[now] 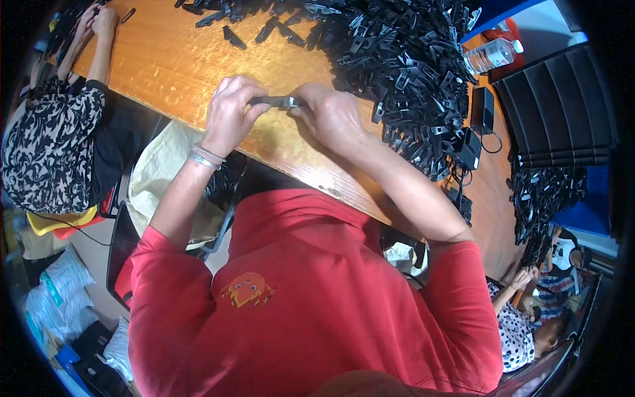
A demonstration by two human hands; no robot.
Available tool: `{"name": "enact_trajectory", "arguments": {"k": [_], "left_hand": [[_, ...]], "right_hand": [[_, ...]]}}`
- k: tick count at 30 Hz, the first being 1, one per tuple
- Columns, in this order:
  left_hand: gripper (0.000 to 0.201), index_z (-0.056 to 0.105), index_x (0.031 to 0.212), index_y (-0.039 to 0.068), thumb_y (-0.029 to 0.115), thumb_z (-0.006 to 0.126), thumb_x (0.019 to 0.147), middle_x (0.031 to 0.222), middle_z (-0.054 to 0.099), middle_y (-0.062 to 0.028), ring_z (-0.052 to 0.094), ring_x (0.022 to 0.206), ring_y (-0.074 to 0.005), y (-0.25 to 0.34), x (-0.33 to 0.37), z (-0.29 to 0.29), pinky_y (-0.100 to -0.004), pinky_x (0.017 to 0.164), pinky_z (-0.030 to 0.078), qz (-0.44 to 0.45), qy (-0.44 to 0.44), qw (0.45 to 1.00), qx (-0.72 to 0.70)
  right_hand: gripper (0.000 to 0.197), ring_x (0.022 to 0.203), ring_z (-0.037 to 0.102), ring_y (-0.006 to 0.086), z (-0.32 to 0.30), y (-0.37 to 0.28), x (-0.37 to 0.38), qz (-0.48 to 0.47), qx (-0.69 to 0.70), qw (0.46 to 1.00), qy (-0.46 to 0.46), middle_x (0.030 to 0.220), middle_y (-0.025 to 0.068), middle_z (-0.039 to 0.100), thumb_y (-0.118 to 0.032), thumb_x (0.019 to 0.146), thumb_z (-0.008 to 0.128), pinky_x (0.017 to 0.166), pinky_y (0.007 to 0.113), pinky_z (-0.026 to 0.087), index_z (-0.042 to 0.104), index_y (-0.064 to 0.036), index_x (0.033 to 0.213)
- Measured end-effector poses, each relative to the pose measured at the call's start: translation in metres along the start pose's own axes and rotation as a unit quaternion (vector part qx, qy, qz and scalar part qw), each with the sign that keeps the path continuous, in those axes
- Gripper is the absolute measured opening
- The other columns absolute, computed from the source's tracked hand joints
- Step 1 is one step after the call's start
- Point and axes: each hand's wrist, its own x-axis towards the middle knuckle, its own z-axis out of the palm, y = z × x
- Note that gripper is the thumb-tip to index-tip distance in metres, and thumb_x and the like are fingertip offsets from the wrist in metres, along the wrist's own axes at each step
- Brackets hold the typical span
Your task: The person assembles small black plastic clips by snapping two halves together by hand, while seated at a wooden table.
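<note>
Between my two hands, just above the wooden table (pixel 278 59), is a small narrow black plastic clip (pixel 274 102) with a shiny metal bit near its right end. My left hand (pixel 230 112) pinches its left end between thumb and fingers. At the right end, the thumb and bent fingers of my right hand (pixel 333 119) close on the same clip; its tip is partly hidden there. A large heap of similar black clips (pixel 410 73) spreads beyond my right hand, and a few loose ones (pixel 234 38) lie nearer the middle.
A clear plastic bottle (pixel 493 56) and black speakers (pixel 483 109) stand right of the heap. A pale sack (pixel 162 169) hangs below the table edge on my left. Co-workers' hands (pixel 104 22) work at the far left, with another person's hands (pixel 524 276) at the lower right.
</note>
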Motion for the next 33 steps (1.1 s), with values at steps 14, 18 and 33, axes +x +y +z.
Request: {"name": "enact_trajectory", "arguments": {"k": [14, 18, 33], "left_hand": [[0.023, 0.072, 0.099, 0.003, 0.005, 0.088, 0.082, 0.095, 0.066, -0.0131, 0.065, 0.091, -0.0357, 0.005, 0.009, 0.010, -0.0436, 0.080, 0.053, 0.006, 0.012, 1.000, -0.025], [0.018, 0.074, 0.092, 0.003, 0.005, 0.087, 0.080, 0.092, 0.066, -0.0125, 0.066, 0.092, -0.0363, 0.007, -0.001, -0.017, -0.0463, 0.082, 0.053, -0.022, -0.024, 0.999, -0.031], [0.029, 0.076, 0.126, 0.011, 0.009, 0.074, 0.097, 0.123, 0.074, -0.0133, 0.068, 0.118, -0.0373, -0.044, 0.051, -0.057, -0.0459, 0.100, 0.056, -0.125, -0.077, 0.983, 0.115]], "right_hand": [[0.016, 0.080, 0.071, 0.0389, 0.032, 0.015, 0.034, -0.102, -0.018, 0.994, 0.031, 0.094, 0.0112, 0.069, -0.015, 0.083, 0.085, 0.068, 0.049, 0.057, 0.077, -0.0088, 0.096], [0.013, 0.078, 0.072, 0.0367, 0.030, 0.008, 0.019, -0.097, -0.043, 0.994, 0.010, 0.095, 0.0095, 0.070, -0.020, 0.087, 0.081, 0.067, 0.048, 0.058, 0.076, -0.0103, 0.094], [0.027, 0.086, 0.074, 0.0427, -0.041, 0.037, -0.049, 0.030, -0.112, 0.991, -0.060, 0.104, 0.0176, 0.070, -0.017, 0.090, 0.079, 0.075, 0.051, 0.061, 0.075, -0.0110, 0.116]]}}
